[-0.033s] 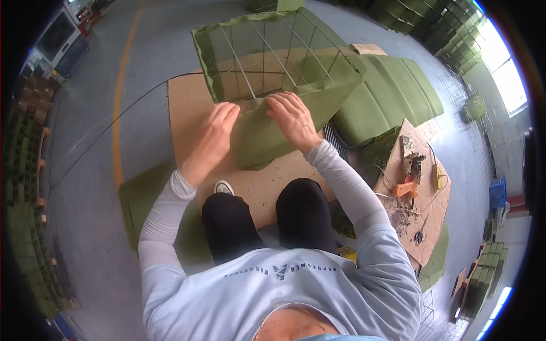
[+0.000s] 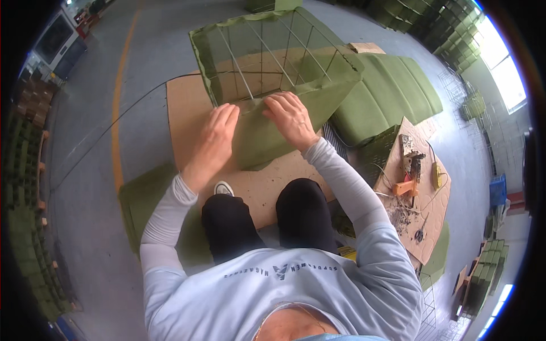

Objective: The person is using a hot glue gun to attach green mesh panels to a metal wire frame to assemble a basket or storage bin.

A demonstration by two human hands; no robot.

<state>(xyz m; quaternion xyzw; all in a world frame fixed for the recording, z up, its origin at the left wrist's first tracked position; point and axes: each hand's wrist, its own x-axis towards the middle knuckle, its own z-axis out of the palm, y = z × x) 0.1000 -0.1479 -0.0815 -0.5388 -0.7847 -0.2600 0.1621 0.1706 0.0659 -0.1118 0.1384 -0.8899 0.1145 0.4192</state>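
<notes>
A box-shaped wire frame (image 2: 234, 63) covered in green fabric (image 2: 267, 133) stands before me, its open top crossed by thin metal rods. My left hand (image 2: 217, 135) is closed at the near left corner of the cover, fingers bent and pressed together over the fabric edge. Further right along the same near rim, my right hand (image 2: 289, 116) pinches the edge, its fingers folded over and the thumb beneath. The fingertips of both hands are partly hidden by the hands themselves.
Brown cardboard (image 2: 185, 113) lies under the frame. At right, another cardboard sheet (image 2: 392, 193) holds an orange-handled glue gun (image 2: 405, 187), scissors (image 2: 420, 235) and cables. A padded green panel (image 2: 387, 96) lies behind it. Green fabric (image 2: 142, 199) is at my left. Stacks stand along both sides.
My left hand has shifted very slightly toward me along the rim, and my right hand a touch to the left. The frame has barely moved left.
</notes>
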